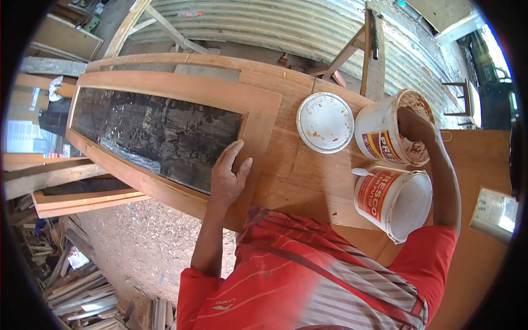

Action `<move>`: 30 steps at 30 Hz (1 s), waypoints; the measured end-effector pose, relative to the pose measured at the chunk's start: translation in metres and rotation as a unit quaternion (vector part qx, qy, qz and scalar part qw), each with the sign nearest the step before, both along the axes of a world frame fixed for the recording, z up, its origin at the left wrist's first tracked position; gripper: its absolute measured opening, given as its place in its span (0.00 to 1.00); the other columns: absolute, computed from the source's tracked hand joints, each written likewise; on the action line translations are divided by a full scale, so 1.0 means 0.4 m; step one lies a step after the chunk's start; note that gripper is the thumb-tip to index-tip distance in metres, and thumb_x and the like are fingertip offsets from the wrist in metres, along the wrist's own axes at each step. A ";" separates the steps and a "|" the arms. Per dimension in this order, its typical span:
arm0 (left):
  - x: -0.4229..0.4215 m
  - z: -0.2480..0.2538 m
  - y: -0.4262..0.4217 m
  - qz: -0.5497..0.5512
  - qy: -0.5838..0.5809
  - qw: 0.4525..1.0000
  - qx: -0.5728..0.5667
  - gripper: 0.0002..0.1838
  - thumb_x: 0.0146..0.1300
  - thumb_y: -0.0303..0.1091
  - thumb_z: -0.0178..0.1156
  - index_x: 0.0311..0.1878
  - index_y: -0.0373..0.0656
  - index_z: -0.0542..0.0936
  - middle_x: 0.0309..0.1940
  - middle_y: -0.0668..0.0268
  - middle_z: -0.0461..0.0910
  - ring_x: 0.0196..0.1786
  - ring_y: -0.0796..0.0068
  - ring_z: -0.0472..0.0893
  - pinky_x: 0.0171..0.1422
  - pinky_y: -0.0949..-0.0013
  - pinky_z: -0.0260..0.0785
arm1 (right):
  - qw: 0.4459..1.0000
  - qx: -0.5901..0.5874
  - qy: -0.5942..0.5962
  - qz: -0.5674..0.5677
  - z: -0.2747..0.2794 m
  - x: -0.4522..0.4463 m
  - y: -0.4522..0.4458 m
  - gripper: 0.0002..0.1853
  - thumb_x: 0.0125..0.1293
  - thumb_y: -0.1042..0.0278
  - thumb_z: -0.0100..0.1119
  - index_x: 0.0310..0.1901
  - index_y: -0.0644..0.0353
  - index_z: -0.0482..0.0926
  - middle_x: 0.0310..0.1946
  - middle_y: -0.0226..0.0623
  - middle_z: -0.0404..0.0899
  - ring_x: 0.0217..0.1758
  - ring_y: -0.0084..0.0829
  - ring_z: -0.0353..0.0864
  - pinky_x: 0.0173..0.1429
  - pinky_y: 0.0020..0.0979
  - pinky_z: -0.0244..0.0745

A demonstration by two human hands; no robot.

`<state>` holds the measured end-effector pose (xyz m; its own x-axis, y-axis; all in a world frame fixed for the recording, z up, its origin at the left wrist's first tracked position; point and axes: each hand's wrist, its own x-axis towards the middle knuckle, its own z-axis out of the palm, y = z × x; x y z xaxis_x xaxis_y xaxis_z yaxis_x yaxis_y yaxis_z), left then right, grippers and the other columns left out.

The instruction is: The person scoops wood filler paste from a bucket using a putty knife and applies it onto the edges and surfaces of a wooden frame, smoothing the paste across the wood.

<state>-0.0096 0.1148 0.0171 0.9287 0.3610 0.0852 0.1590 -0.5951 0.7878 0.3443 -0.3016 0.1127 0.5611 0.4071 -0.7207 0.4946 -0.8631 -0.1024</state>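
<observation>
My left hand [228, 170] lies on the right part of a wooden frame [263, 118], near the corner of its dark, scuffed inset panel [165, 132]. Its fingers are stretched out, with the thumb apart, and it holds nothing. My right hand [416, 127] reaches into a white putty bucket [379, 118] whose inner wall is smeared with reddish-brown paste. The bucket's wall hides those fingers, so I cannot see whether they grip anything. A round white lid [325, 122] with brown specks lies left of this bucket. Nearer to me is a second putty bucket [374, 195] with a red label and a pale interior.
The buckets and the frame are on a broad wooden surface [297, 173]. Corrugated metal sheeting [247, 30] and a wooden trestle [366, 55] are beyond it. Scrap wood [82, 291] is piled at lower left, beside a floor strewn with shavings [148, 236].
</observation>
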 end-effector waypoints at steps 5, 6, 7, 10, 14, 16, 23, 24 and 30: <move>0.016 0.015 0.014 -0.007 0.007 1.000 -0.018 0.24 0.76 0.38 0.70 0.68 0.34 0.84 0.66 0.47 0.86 0.69 0.48 0.85 0.75 0.54 0.76 | 0.976 0.170 -0.004 -0.136 0.133 -0.039 -0.050 0.11 0.71 0.68 0.64 0.40 0.70 0.89 0.31 0.39 0.88 0.32 0.27 0.87 0.41 0.34 0.83; 0.017 0.017 0.017 -0.011 0.010 1.000 -0.018 0.23 0.76 0.38 0.70 0.68 0.34 0.84 0.65 0.47 0.86 0.69 0.49 0.86 0.75 0.55 0.76 | 0.960 0.219 -0.005 -0.172 0.171 -0.059 -0.053 0.11 0.73 0.68 0.65 0.43 0.70 0.89 0.32 0.36 0.88 0.32 0.26 0.86 0.41 0.34 0.82; 0.019 0.018 0.020 -0.013 0.012 1.000 -0.016 0.23 0.76 0.37 0.70 0.67 0.34 0.84 0.65 0.47 0.87 0.69 0.50 0.86 0.75 0.55 0.75 | 0.957 0.221 -0.012 -0.185 0.198 -0.068 -0.063 0.12 0.75 0.67 0.65 0.44 0.70 0.88 0.32 0.36 0.87 0.32 0.25 0.85 0.41 0.33 0.82; 0.023 0.019 0.029 -0.023 0.014 1.000 -0.016 0.24 0.76 0.39 0.70 0.67 0.34 0.84 0.64 0.48 0.87 0.68 0.51 0.86 0.75 0.55 0.75 | 0.946 0.242 -0.025 -0.213 0.248 -0.077 -0.105 0.15 0.79 0.62 0.67 0.47 0.71 0.88 0.32 0.34 0.86 0.32 0.24 0.84 0.39 0.32 0.80; 0.029 0.020 0.049 -0.040 0.027 0.999 -0.017 0.24 0.76 0.40 0.70 0.67 0.33 0.85 0.63 0.47 0.88 0.68 0.50 0.86 0.76 0.54 0.75 | 0.932 0.285 -0.032 -0.223 0.267 -0.101 -0.145 0.17 0.81 0.59 0.67 0.46 0.71 0.87 0.29 0.32 0.84 0.29 0.21 0.82 0.37 0.29 0.78; 0.035 0.021 0.055 -0.046 0.031 0.998 -0.014 0.25 0.76 0.41 0.70 0.67 0.33 0.84 0.64 0.46 0.87 0.69 0.49 0.86 0.76 0.54 0.75 | 0.924 0.302 -0.041 -0.231 0.258 -0.112 -0.159 0.17 0.82 0.60 0.66 0.46 0.71 0.87 0.29 0.32 0.84 0.28 0.21 0.81 0.36 0.29 0.78; 0.116 0.001 0.037 -0.080 -0.048 0.992 0.087 0.41 0.71 0.44 0.73 0.80 0.32 0.71 0.81 0.42 0.70 0.84 0.41 0.68 0.87 0.48 0.61 | 0.909 0.347 -0.091 -0.212 0.263 -0.166 -0.159 0.13 0.82 0.67 0.58 0.45 0.69 0.84 0.31 0.31 0.81 0.34 0.23 0.80 0.41 0.31 0.77; 0.140 -0.018 0.039 -0.071 -0.035 0.988 0.130 0.43 0.71 0.47 0.73 0.81 0.32 0.70 0.83 0.42 0.67 0.86 0.40 0.64 0.89 0.46 0.58 | 0.903 0.366 -0.097 -0.205 0.275 -0.188 -0.150 0.12 0.82 0.68 0.56 0.45 0.69 0.84 0.32 0.31 0.81 0.35 0.23 0.80 0.42 0.31 0.77; 0.195 -0.090 -0.030 -0.147 -0.009 0.943 0.298 0.49 0.70 0.57 0.71 0.84 0.34 0.68 0.85 0.40 0.63 0.89 0.37 0.58 0.92 0.45 0.53 | 0.844 0.445 -0.152 -0.258 0.343 -0.417 -0.027 0.18 0.84 0.63 0.58 0.61 0.70 0.85 0.38 0.29 0.83 0.41 0.19 0.80 0.45 0.26 0.74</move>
<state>0.0682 0.1030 -0.0189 0.9776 -0.0291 0.2085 -0.0922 -0.9496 0.2997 0.1777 -0.3124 0.2500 0.9331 0.3563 -0.0491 0.1963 -0.6188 -0.7606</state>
